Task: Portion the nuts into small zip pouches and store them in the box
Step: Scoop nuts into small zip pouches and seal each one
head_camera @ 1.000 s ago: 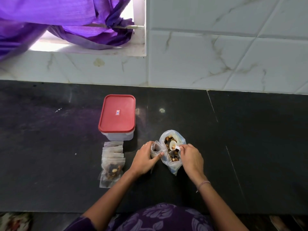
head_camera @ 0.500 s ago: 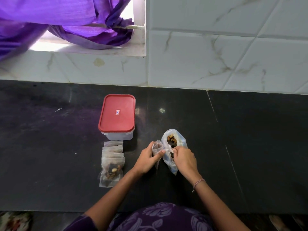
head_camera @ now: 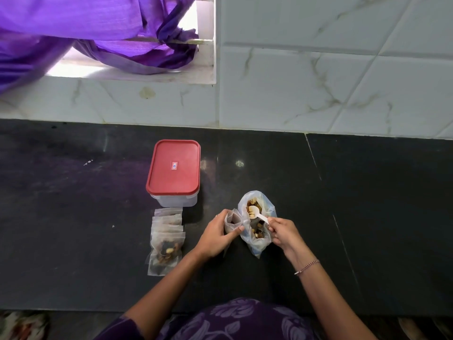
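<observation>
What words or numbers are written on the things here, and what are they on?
Sticker on the red lid of the box: too small and blurred to read.
Filled pouches, open pouch, nut bag, spoon: no writing shows.

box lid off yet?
No, the red lid sits flat on the box, covering its whole top.
</observation>
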Motion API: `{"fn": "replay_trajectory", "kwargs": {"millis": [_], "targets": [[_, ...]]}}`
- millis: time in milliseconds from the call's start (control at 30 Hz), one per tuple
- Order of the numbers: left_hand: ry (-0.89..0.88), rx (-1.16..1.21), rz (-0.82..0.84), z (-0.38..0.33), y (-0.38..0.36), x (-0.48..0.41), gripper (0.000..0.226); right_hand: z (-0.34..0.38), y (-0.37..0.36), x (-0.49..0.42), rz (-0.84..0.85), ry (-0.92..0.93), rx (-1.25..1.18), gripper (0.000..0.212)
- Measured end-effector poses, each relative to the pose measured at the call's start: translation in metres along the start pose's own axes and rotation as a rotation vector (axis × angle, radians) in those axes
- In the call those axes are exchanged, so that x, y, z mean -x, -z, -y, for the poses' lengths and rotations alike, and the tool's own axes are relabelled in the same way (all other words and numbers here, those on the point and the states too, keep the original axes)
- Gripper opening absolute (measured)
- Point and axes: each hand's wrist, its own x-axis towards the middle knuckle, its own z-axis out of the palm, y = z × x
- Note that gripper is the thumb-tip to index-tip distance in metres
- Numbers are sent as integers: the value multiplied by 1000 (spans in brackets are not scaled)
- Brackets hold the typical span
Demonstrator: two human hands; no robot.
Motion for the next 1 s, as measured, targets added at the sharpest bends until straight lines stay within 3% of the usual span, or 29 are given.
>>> {"fn": "replay_trajectory", "kwargs": {"millis": [333, 433, 533, 700, 767, 833, 1000], "targets": [[-59, -168, -106, -3, 2, -2, 50, 3, 11, 12, 96, 38, -172, 18], [-76, -183, -167, -6, 4, -6, 53, 7, 7, 21, 131, 135, -76, 20], [-95, -218, -194, -10, 6, -12, 55, 7, -3, 29, 69, 328, 187, 24], [-154, -249, -283, -16, 5, -14, 49, -2, -20, 42, -198, 1024, 817, 28], [-161, -247, -308, -16, 6, -15, 47, -10, -24, 41, -275, 1213, 1048, 36], [-166, -246, -326, -15, 6, -15, 44, -15, -25, 40, -325, 1304, 1111, 42], [-172, -231, -357, -19, 7, -13, 48, -12, -22, 43, -392, 1329, 1047, 32]]}}
